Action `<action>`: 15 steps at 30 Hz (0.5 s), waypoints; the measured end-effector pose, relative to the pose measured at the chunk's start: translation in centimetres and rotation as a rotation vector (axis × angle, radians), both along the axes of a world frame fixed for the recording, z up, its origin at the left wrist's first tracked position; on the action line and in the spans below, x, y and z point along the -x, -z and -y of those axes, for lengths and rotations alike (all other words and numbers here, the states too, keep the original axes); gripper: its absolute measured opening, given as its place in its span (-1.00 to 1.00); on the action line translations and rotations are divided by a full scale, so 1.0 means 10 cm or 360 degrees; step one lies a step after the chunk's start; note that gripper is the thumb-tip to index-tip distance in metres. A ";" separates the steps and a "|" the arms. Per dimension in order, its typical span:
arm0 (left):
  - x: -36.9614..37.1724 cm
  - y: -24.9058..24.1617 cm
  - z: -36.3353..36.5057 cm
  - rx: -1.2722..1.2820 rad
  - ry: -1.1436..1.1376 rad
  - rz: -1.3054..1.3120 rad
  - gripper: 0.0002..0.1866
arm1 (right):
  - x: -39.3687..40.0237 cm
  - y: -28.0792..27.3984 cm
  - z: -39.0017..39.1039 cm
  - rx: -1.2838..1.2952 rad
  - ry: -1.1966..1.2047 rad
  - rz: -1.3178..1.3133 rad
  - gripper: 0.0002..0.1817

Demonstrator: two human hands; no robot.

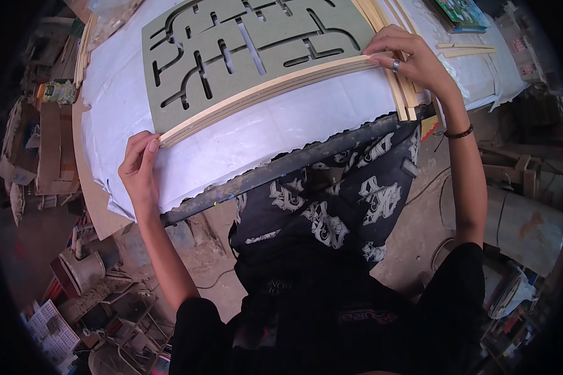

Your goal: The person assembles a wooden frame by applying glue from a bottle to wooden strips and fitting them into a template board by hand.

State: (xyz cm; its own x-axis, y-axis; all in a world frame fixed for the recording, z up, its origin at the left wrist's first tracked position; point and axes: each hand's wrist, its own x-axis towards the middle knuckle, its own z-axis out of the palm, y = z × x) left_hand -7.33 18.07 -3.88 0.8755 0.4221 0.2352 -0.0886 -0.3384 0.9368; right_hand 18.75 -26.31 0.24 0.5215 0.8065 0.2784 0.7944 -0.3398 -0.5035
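A long, pale wooden strip with a thin dark line along its side lies against the near edge of a grey-green board. The board has many slots cut through it. My left hand pinches the strip's left end between thumb and fingers, by the board's near left corner. At the other end, my right hand, with a ring on one finger, grips the strip between thumb and fingers. Several loose wooden strips lie under and beside my right hand.
White sheeting covers the table, whose dark front edge runs close to my body. A colourful printed box or book sits at the far right. Cardboard boxes stand left, and a large metal cylinder lies right.
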 end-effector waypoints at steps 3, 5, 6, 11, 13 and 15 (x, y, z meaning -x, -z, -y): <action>0.01 -0.01 0.01 -0.0015 -0.0015 -0.0008 -0.84 | -0.01 -0.02 -0.01 0.0027 -0.0052 0.0107 -0.82; 0.00 -0.01 0.02 -0.0045 -0.0013 -0.0008 -0.84 | -0.01 -0.01 -0.01 0.0019 -0.0042 0.0073 -0.81; 0.00 -0.02 0.03 -0.0065 -0.0019 -0.0015 -0.84 | -0.01 -0.01 0.00 0.0015 -0.0029 0.0056 -0.80; 0.01 -0.01 0.01 -0.0123 -0.0005 -0.0031 -0.84 | -0.02 0.01 0.02 -0.0014 -0.0041 0.0186 -0.80; 0.01 -0.01 0.02 -0.0134 -0.0015 -0.0040 -0.83 | 0.01 0.01 0.02 -0.0001 -0.0003 0.0192 -0.80; 0.02 0.00 0.02 -0.0122 -0.0007 -0.0023 -0.83 | 0.04 -0.01 0.01 0.0003 0.0048 0.0137 -0.80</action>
